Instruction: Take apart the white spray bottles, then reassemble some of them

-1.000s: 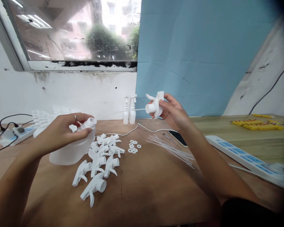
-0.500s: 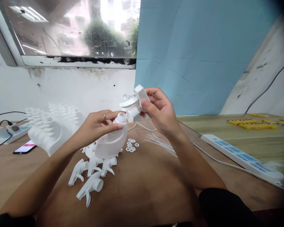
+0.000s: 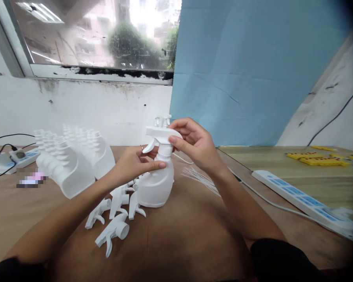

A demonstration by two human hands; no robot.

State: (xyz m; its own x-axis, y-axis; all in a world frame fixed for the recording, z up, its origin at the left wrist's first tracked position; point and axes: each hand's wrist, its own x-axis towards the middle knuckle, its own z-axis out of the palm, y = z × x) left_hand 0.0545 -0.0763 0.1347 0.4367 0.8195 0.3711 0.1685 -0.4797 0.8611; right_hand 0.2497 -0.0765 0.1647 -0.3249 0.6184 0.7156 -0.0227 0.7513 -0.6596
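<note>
A white plastic spray bottle (image 3: 155, 188) stands upright on the brown tabletop, a little right of several loose trigger heads. Round its shoulder and neck my left hand (image 3: 139, 161) is closed, thumb in front; some of its fingers are hidden behind the bottle. My right hand (image 3: 195, 143) pinches the back of a white trigger spray head (image 3: 160, 135), which sits upright over the bottle's neck with its trigger pointing left. Whether the collar is threaded on, I cannot tell. Loose trigger heads (image 3: 113, 231) lie below my left forearm.
Rows of white bottles (image 3: 76, 172) stand at the left, near a pixelated phone (image 3: 32, 179) and a power strip (image 3: 29, 156). Thin white tubes (image 3: 198, 178) lie right of the bottle. Another power strip (image 3: 300, 196) and yellow pieces (image 3: 323, 160) are at the right.
The bottle has moved right and down to stand upright. My right hand has turned the spray head upright and brought it onto the neck. The white washers are now hidden behind the bottle.
</note>
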